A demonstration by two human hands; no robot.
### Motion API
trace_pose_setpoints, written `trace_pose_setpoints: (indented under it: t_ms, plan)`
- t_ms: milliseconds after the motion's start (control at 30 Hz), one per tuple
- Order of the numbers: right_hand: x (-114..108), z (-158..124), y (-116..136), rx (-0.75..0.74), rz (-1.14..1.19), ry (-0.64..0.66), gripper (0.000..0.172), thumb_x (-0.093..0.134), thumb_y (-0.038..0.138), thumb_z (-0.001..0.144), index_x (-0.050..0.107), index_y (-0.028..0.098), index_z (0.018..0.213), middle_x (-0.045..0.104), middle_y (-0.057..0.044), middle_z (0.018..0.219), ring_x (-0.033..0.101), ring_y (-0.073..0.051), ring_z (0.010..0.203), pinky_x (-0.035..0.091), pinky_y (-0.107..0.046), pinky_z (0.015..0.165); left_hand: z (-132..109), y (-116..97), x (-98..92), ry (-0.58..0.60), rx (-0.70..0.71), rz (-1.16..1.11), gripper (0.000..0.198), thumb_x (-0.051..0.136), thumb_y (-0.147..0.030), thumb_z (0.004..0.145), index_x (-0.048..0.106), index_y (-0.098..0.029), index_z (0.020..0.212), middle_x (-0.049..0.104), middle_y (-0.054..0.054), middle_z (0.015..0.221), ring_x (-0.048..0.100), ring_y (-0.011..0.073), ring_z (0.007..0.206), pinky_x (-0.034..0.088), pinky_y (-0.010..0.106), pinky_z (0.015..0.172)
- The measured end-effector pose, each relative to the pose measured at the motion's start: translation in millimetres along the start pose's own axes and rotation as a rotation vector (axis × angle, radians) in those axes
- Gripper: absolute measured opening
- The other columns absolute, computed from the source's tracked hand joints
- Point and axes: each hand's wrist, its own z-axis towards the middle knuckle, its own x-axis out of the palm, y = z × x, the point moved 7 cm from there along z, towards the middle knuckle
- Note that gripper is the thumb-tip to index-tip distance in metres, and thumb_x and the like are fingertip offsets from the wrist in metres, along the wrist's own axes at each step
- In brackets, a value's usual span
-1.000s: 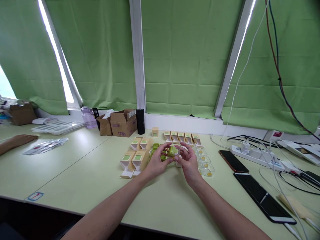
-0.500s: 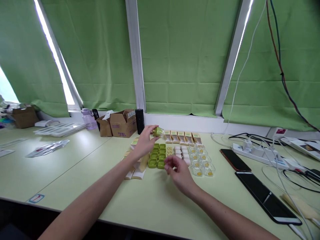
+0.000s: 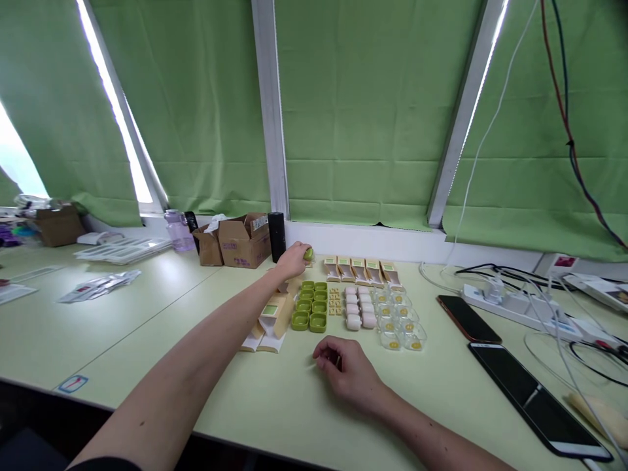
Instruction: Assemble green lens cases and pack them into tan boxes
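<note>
My left hand [image 3: 293,260], arm stretched toward the back of the table, closes on a small green-and-clear container [image 3: 309,254]; the palm hides part of it. My right hand [image 3: 347,369] hovers low over the table front, fingers loosely curled and apart from the thumb, with nothing visible in them. Ahead of it stand rows of green square cups [image 3: 318,321], tiny yellow pieces [image 3: 335,302], pale pink-white blocks [image 3: 368,320] and clear cups with yellow centres [image 3: 415,344]. Under my left forearm, folded card boxes [image 3: 272,325] are partly covered.
More folded card boxes [image 3: 360,268] line the back. Cardboard cartons [image 3: 244,243], a black cylinder [image 3: 277,237] and a purple bottle [image 3: 179,231] stand at back left. Two phones [image 3: 537,396], a power strip [image 3: 520,307] and loose cables lie on the right. Flat packets [image 3: 101,286] lie left.
My left hand has moved slightly farther back with the green-and-clear container. My right hand has drawn back toward me, away from the green cups.
</note>
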Motion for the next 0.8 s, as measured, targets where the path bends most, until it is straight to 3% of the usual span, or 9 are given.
trace_pose_setpoints:
  t_ms: [200,333,433,600,667,800]
  plan:
    - [0.9,1.1,2.4,-0.011,-0.017,-0.001,0.015,0.060,0.012,0.083,0.071,0.021,0.089,0.070,0.001,0.075,0.059,-0.014,0.064,0.040,-0.024,0.061,-6.7,-20.4,-2.4,0.022,0.053,0.012,0.050,0.066,-0.015,0.084,0.061,-0.014,0.134,0.062,0.016,0.130,0.063,0.0309,0.117,0.048,0.038,0.104]
    - [-4.6,0.6,9.4,-0.057,-0.025,-0.032,0.013,0.061,0.013,0.083,0.071,0.021,0.087,0.069,0.000,0.074,0.059,-0.014,0.065,0.042,-0.024,0.061,-27.4,-47.4,-11.8,0.069,0.134,0.008,0.049,0.069,-0.021,0.083,0.064,-0.017,0.132,0.063,0.014,0.130,0.064,0.0311,0.117,0.048,0.038,0.102]
    - [-26.2,-0.7,22.7,-0.144,-0.006,-0.171,0.010,0.060,0.017,0.087,0.069,0.021,0.087,0.068,0.000,0.073,0.058,-0.014,0.063,0.043,-0.025,0.061,-57.5,-74.7,-23.6,0.102,0.217,0.005,0.051,0.070,-0.023,0.083,0.063,-0.022,0.133,0.064,0.011,0.130,0.064,0.0301,0.117,0.049,0.037,0.099]
    - [-85.2,6.4,36.9,-0.252,0.013,-0.491,0.017,0.057,0.032,0.096,0.069,0.021,0.092,0.067,-0.001,0.074,0.056,-0.015,0.060,0.044,-0.026,0.057,-122.9,-117.3,-34.9,0.235,0.284,0.022,0.045,0.071,-0.029,0.084,0.064,-0.024,0.128,0.065,0.008,0.121,0.065,0.0285,0.108,0.050,0.035,0.086]
    - [-102.5,20.5,31.7,-0.194,-0.074,-0.536,0.019,0.055,0.033,0.097,0.069,0.022,0.095,0.070,-0.001,0.077,0.058,-0.016,0.061,0.046,-0.027,0.058,-146.8,-131.5,-32.2,0.294,0.309,0.025,0.043,0.072,-0.028,0.083,0.064,-0.022,0.125,0.065,0.009,0.116,0.066,0.0281,0.103,0.050,0.035,0.084]
    - [-107.0,67.8,16.5,-0.053,-0.670,-0.329,0.027,0.045,0.021,0.100,0.072,0.023,0.103,0.076,-0.005,0.103,0.067,-0.020,0.087,0.050,-0.030,0.073,-178.7,-150.2,-19.5,0.365,0.339,0.003,0.037,0.073,-0.026,0.082,0.066,-0.020,0.118,0.064,0.010,0.112,0.065,0.0280,0.098,0.050,0.036,0.082]
